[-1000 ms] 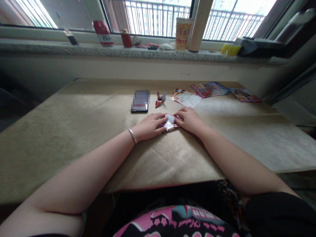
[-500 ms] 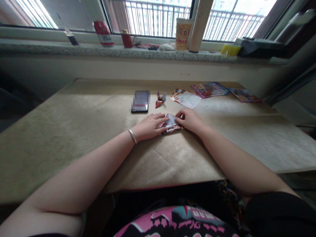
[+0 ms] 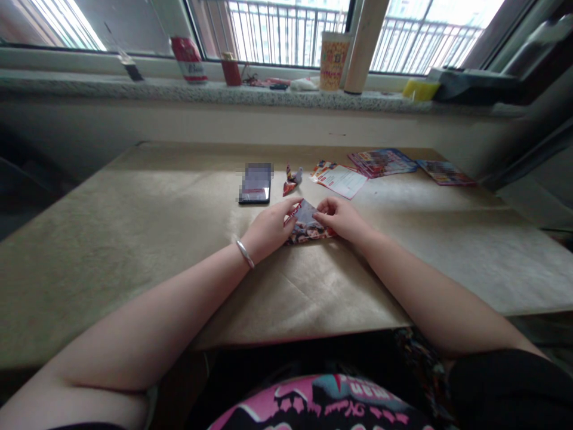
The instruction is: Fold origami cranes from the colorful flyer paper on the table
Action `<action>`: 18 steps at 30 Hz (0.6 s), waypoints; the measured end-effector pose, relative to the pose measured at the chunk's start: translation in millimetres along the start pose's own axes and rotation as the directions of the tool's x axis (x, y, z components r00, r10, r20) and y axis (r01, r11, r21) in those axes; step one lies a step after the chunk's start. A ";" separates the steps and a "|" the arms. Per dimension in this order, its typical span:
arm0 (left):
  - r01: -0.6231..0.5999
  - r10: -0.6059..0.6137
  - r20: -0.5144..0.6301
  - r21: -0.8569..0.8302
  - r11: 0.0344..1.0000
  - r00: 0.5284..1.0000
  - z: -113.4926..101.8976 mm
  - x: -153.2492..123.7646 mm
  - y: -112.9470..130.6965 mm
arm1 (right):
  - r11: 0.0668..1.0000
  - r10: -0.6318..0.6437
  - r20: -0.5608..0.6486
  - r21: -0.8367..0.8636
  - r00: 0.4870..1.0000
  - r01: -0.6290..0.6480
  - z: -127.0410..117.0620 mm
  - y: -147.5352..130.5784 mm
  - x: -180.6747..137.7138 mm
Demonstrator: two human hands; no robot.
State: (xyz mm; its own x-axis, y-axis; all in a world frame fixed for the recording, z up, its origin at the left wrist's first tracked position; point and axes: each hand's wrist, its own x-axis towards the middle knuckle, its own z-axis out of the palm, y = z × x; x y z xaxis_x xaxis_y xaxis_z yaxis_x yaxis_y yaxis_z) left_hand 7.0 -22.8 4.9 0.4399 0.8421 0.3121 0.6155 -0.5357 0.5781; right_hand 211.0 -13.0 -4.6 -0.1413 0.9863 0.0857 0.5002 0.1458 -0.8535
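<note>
A folded sheet of printed paper [image 3: 308, 226] lies on the table between my hands, its top coming to a point and its lower band showing a colourful print. My left hand [image 3: 271, 226], with a silver bangle at the wrist, grips the paper's left side between thumb and fingers. On the right side, my right hand [image 3: 339, 217] pinches the paper with thumb and curled fingers. Just beyond stands a small folded paper figure [image 3: 292, 180], orange and grey with upright points. The underside of the paper is hidden.
A phone [image 3: 255, 183] lies left of the paper figure. Printed sheets [image 3: 340, 180] and colourful leaflets [image 3: 382, 163] lie at the back right, with another leaflet [image 3: 445, 172] further right. A can [image 3: 188, 60] and a patterned cup [image 3: 334, 61] stand on the windowsill [image 3: 156, 91].
My left hand has gone from lying flat across the paper to gripping its left edge, and more of the print shows. My right hand has shifted slightly left along the paper.
</note>
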 end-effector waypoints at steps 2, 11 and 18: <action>0.018 -0.021 -0.050 -0.068 0.997 0.999 -0.1 -0.5 1.7 | 0.997 0.003 0.006 0.080 1.000 -0.003 3.2 -0.1 -0.4; 0.024 -0.070 -0.169 -0.264 0.964 0.983 -0.9 -1.6 4.3 | 0.953 -0.029 0.003 0.303 1.000 0.026 12.0 -9.0 -4.8; 0.030 -0.088 -0.166 -0.323 0.946 0.982 2.0 -1.2 -1.2 | 0.949 -0.023 0.021 0.314 1.000 0.015 12.2 -18.8 -12.5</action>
State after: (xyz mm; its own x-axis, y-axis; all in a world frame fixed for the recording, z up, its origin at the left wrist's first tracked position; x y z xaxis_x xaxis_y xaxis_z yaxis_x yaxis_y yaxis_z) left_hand 7.0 -23.3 2.4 0.2689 0.8847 0.3809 0.3839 -0.4611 0.8000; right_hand 193.0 -29.0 4.1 -0.1708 0.9808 0.0939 0.2045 0.1285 -0.9704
